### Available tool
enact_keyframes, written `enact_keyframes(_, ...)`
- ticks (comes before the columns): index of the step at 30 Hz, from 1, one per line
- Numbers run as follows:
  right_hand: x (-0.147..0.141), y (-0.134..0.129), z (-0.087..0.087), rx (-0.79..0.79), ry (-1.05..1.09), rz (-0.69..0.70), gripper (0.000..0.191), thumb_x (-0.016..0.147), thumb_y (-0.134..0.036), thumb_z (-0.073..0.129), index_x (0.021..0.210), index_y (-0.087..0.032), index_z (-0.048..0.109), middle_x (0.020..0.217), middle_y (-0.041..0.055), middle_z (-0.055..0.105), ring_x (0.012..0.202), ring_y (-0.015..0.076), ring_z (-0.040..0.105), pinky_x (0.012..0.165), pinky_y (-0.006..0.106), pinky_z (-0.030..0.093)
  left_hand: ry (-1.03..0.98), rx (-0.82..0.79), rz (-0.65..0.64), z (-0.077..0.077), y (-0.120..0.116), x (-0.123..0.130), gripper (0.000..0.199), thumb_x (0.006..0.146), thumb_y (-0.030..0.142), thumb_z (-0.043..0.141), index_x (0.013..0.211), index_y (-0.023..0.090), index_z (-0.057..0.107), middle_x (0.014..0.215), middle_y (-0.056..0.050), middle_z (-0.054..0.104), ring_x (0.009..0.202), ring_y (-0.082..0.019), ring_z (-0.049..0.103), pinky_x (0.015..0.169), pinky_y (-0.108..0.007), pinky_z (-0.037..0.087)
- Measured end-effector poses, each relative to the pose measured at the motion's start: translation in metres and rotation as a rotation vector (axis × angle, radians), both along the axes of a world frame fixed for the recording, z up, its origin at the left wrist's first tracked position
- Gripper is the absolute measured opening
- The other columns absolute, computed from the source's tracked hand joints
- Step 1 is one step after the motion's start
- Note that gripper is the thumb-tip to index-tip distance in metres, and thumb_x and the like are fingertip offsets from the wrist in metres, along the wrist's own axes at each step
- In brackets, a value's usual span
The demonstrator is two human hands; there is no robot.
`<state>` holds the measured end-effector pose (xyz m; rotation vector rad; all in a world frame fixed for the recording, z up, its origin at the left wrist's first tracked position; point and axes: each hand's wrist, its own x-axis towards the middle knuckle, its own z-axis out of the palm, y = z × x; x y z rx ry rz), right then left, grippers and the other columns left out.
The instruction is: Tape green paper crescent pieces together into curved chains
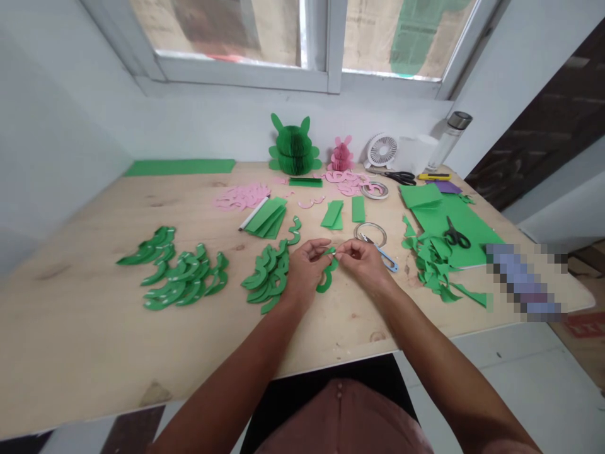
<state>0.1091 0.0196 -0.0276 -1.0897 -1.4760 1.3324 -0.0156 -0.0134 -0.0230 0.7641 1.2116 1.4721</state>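
My left hand [306, 268] is closed in a pinch on a curvy green paper cutout [325, 282], which hangs below the fingers. Fingertips of my right hand [362, 261] are pinched together at the cutout's upper end, where a tiny white strip [334, 253] shows; it looks like tape. Just left of my left hand lies a pile of wavy green cutouts [268, 274]. Farther left, more green cutouts [182, 284] carry short white strips. A blue-handled cutter [388, 260] rests beside my right hand, partly over a tape roll [370, 226].
Green scraps [432, 265], black scissors [456, 234] and green sheets [466, 221] lie right. Folded green papers [267, 217], a white marker [254, 213] and pink cutouts [243, 197] lie behind. Along the wall stand green [293, 151] and pink [341, 156] paper figures, a fan [382, 150] and a bottle [447, 142].
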Motion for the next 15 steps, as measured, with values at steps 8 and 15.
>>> enact_keyframes(8, -0.0013, 0.0023, -0.0054, 0.02, 0.033, -0.028, 0.008, 0.064, -0.025, 0.066, 0.065, -0.017, 0.063, 0.059, -0.001, 0.062, 0.053, 0.0096, 0.051, 0.051, 0.021, 0.039, -0.025, -0.027, -0.022, -0.0021, 0.0004, 0.0012, 0.028, 0.053, 0.016, 0.073, 0.08, 0.014, 0.065, 0.067, 0.0, 0.064, 0.059, -0.009, 0.057, 0.057, -0.02, 0.042)
enact_keyframes(15, 0.0006, 0.0031, -0.0046, 0.018, 0.035, -0.058, 0.009, 0.063, -0.025, 0.067, 0.065, -0.016, 0.065, 0.056, -0.0012, 0.062, 0.051, 0.0098, 0.052, 0.049, 0.021, 0.04, -0.051, -0.076, -0.08, -0.0015, -0.001, 0.0006, 0.024, 0.054, 0.02, 0.074, 0.075, 0.013, 0.066, 0.063, 0.0, 0.065, 0.048, -0.007, 0.05, 0.044, -0.017, 0.035)
